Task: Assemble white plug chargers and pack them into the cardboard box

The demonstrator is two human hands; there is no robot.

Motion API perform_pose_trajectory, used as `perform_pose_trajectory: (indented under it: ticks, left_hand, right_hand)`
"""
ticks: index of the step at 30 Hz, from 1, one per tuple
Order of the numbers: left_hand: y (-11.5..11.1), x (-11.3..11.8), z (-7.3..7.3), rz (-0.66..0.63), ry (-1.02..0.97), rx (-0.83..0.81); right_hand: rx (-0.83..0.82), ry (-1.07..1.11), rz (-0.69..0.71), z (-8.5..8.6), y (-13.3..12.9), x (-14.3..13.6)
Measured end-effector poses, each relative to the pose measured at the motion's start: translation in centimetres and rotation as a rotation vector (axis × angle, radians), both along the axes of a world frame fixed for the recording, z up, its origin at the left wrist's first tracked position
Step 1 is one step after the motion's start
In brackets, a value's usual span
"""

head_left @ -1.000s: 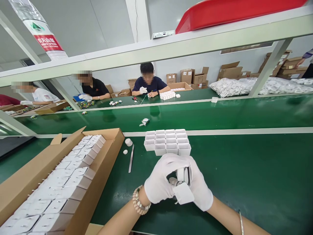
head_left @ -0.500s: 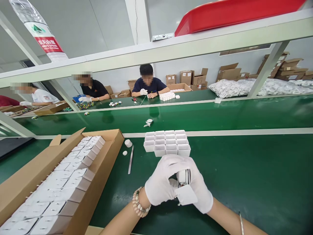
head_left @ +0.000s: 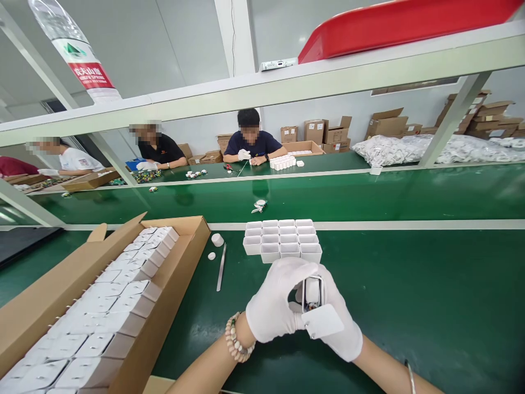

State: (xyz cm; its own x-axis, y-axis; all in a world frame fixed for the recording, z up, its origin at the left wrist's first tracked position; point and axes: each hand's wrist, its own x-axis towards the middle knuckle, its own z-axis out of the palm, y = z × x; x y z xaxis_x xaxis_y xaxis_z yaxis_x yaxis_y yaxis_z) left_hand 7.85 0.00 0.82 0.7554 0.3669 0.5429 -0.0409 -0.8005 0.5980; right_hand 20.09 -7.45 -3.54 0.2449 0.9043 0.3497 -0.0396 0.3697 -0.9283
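Between my two gloved hands is a small white plastic case, its open end facing me. Inside the case [head_left: 313, 289] sits a white block, with tiny parts at its lower edge that I cannot make out. A flat white cover plate [head_left: 327, 322] hangs tilted at the near side of the opening. My left hand [head_left: 273, 306] closes on the case from the left, thumb and fingers around it. My right hand [head_left: 343, 324] wraps its right side. Just beyond stand several open white cases [head_left: 289, 251] in rows.
Left lies a long cardboard box [head_left: 182, 273] full of white capped cases. Tweezers [head_left: 221, 268] and two small white round parts [head_left: 217, 239] lie beside it. A small device [head_left: 260, 206] rests on the green belt [head_left: 348, 200]. Several co-workers sit across; a shelf beam [head_left: 205, 93] spans above.
The case has turned slightly in my hands, so its opening and inner block show more. The cover plate has swung a little to the right. The whole view has shifted slightly.
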Motion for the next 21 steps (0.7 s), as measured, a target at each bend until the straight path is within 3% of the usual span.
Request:
perform_pose_trajectory:
  ticks: [2,5,9,12,16,21]
  left_hand:
    - [0.1,-0.2,0.6,-0.010,-0.018,0.040]
    - [0.5,-0.8,1.4,-0.017,-0.025,0.068]
    - [1.0,-1.3,1.8,-0.084,-0.006,0.109]
    - [0.8,-1.0,2.1,-0.174,-0.002,0.163]
    - [0.5,-0.3,2.4,-0.220,0.100,0.196]
    - [1.2,-0.2,0.7,-0.164,0.115,0.178]
  right_hand:
    - [0.002,-0.027,0.116,0.8,0.0,0.6]
    - [-0.028,-0.052,0.404,2.8,0.0,2.4]
    - [-0.177,0.165,0.683,5.6,0.2,4.7]
    - [-0.225,0.118,0.739,6.1,0.4,5.3]
    - [-0.248,-0.058,0.707,4.9,0.6,4.7]
    - [-0.314,0.034,0.559,4.1,0.5,4.1]
